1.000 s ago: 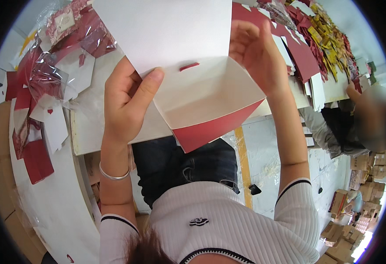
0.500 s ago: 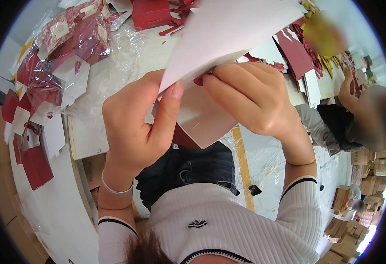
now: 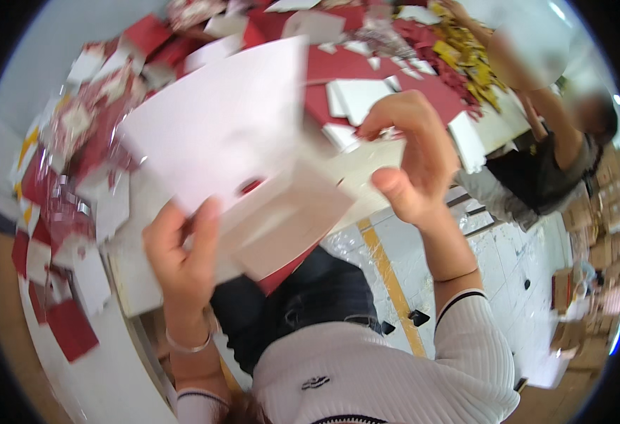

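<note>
A paper gift box, white inside and dark red outside, hangs tilted in front of me with its wide white lid flap raised. My left hand pinches the box at its left edge, thumb against the inner face. A small red spot, perhaps ribbon, shows near the flap's fold. To the right, my right hand is apart from the box, thumb and curved fingers spread. Motion blurs the box somewhat.
Finished-looking red and white boxes and plastic-wrapped pieces crowd the left. White cards lie on red sheets beyond, near yellow and red ribbons. A co-worker is at the right, with cartons stacked behind.
My right hand has let go of the box and drawn away to the right, fingers opening. The box has shifted left in my left hand, and the view has swung toward the table's far side.
</note>
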Demonstrator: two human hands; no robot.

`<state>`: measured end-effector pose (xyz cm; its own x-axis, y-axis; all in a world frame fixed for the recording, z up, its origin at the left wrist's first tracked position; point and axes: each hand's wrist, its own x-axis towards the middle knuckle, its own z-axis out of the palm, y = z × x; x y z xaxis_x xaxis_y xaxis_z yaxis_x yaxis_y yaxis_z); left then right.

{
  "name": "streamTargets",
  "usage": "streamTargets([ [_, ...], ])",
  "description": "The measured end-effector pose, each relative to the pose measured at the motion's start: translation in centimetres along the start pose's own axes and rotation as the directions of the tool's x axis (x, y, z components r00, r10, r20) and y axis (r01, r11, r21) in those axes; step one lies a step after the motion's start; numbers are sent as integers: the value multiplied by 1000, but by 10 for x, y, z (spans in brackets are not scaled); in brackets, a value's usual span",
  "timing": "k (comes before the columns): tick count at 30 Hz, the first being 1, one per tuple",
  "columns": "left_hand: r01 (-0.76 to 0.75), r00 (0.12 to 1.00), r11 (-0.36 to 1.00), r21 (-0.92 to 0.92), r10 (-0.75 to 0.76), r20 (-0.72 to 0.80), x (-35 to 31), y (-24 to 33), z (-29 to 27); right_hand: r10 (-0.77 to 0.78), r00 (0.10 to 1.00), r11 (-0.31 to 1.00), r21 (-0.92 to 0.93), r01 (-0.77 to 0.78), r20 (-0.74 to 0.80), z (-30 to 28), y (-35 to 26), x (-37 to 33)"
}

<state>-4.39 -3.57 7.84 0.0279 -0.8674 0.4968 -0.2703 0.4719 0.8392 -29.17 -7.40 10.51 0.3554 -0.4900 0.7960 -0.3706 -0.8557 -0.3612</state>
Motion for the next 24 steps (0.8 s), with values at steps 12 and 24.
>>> streamTargets([
  [12,256,967,878,-404,-225,122,-2,-35,-17,277,815,824,311,-474,509,19,-16,-24],
  [24,325,936,905,-275,-348,-41,-19,-44,-28,558,709,762,-71,-643,-430,-117,134,82],
])
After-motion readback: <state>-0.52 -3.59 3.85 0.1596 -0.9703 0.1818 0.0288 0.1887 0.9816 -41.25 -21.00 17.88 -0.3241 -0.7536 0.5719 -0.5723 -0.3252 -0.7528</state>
